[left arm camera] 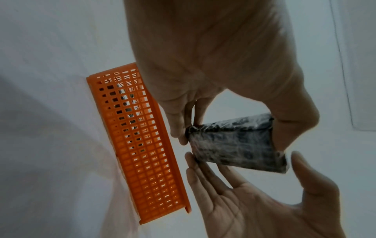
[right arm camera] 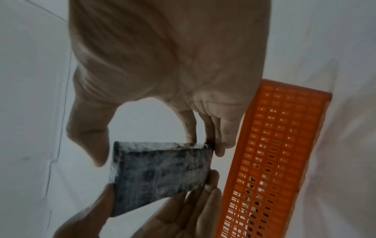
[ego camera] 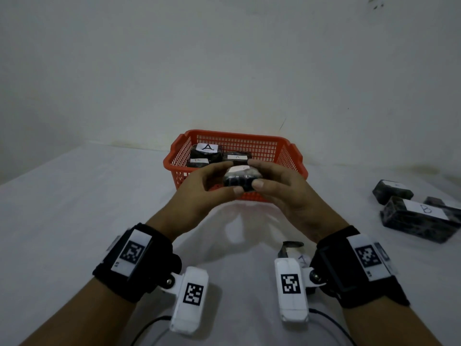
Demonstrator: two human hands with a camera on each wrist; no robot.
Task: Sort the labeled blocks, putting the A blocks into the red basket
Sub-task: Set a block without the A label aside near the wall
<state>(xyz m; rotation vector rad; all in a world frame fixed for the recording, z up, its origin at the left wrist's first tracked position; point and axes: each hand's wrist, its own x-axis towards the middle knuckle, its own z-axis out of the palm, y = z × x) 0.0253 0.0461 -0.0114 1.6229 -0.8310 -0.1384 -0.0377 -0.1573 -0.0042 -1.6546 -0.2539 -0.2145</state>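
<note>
Both hands meet in the middle of the scene, holding one dark block [ego camera: 240, 179] between them, raised above the table just in front of the basket. The left hand [ego camera: 204, 191] pinches the block's left end, thumb on the near side and fingers curled over the far side. The right hand [ego camera: 282, 193] does the same at the right end, its thumb pressed against the near face. The block is wrapped in shiny, crinkled film and has a pale label on top (its letter is too blurred to read). Seen from the left wrist, the block [left arm camera: 236, 145] hangs between thumb and fingertips, with the right hand's fingers reaching up to its lower end.

Just beyond the hands sits the red basket [ego camera: 291, 156], a mesh-sided tray standing against the wall. Inside it lie three dark blocks; the one at the back left [ego camera: 207, 152] shows a clear "A" on its label.

Well off to the right on the white table [ego camera: 74, 196] lies a group of dark blocks; the nearest, largest one [ego camera: 419, 221] carries a "B". Each wrist wears a black strap with a white camera unit bearing square black-and-white markers.
</note>
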